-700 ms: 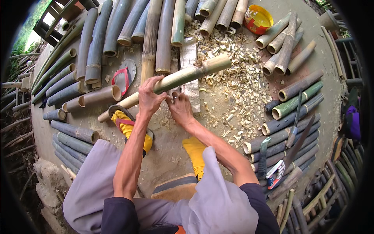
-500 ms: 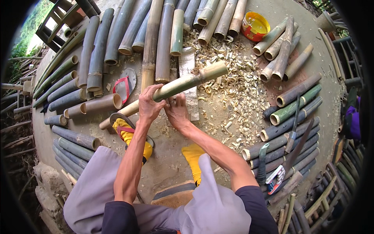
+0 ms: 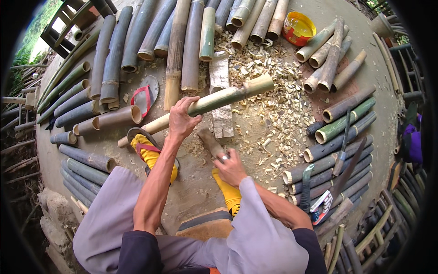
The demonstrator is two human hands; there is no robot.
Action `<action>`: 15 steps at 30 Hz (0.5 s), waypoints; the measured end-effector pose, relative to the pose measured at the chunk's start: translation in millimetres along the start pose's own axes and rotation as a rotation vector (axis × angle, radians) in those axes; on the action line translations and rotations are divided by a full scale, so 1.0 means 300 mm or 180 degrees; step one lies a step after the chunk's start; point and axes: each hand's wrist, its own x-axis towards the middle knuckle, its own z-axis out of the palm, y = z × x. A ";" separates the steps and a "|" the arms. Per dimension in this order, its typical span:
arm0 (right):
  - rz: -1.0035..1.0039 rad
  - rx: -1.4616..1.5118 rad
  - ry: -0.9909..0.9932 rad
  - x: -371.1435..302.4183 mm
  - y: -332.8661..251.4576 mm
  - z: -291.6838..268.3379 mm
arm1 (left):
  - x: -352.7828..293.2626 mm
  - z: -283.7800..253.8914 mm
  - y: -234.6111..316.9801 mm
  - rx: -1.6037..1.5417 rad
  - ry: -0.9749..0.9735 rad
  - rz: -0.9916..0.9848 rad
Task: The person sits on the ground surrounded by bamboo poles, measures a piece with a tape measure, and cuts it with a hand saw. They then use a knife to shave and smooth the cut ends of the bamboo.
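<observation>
My left hand (image 3: 182, 119) is closed round a bamboo pole (image 3: 219, 101), its middle green and the parts beside it peeled pale. The pole slants up to the right across a weathered wooden block (image 3: 222, 121), its lower end beside my sandalled left foot (image 3: 148, 150). Closer to me, my right hand (image 3: 232, 168) grips a short, blunt, brown tool (image 3: 209, 140), which points up toward the pole without touching it. Motion blurs this tool and the fingers hide its handle, so I cannot make out its exact kind.
Bamboo sections (image 3: 130, 41) lie all around. Pale chips (image 3: 269, 107) cover the ground right of the block. A yellow-and-red tub (image 3: 299, 29) stands at the far right. A saw (image 3: 335, 194) and long blades rest on bamboo at right. A loose sandal (image 3: 147, 95) lies at left.
My right hand has left the pole, drawn back toward me and taken hold of the brown tool. The pole has shifted slightly right, still in my left hand.
</observation>
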 end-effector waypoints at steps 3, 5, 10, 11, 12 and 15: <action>0.1401 0.1340 0.0256 -0.197 -0.007 -0.080 | 0.008 0.032 0.017 0.0103 -0.0103 -0.0003; 0.1102 0.0577 0.0322 -0.344 -0.015 -0.190 | 0.024 0.053 0.034 0.0131 -0.0112 0.0074; 0.1456 -0.0105 0.0232 -0.320 0.000 -0.245 | 0.047 0.097 0.042 0.0350 -0.0052 0.0110; 0.1548 0.0097 0.0545 -0.238 0.019 -0.209 | 0.050 0.102 0.041 0.0363 -0.0078 0.0093; 0.1615 0.0304 0.0856 -0.132 0.039 -0.163 | 0.054 0.103 0.040 0.0385 -0.0088 0.0066; 0.1773 -0.0019 0.0952 0.186 0.030 -0.082 | 0.066 0.134 0.050 0.0238 -0.0160 0.0106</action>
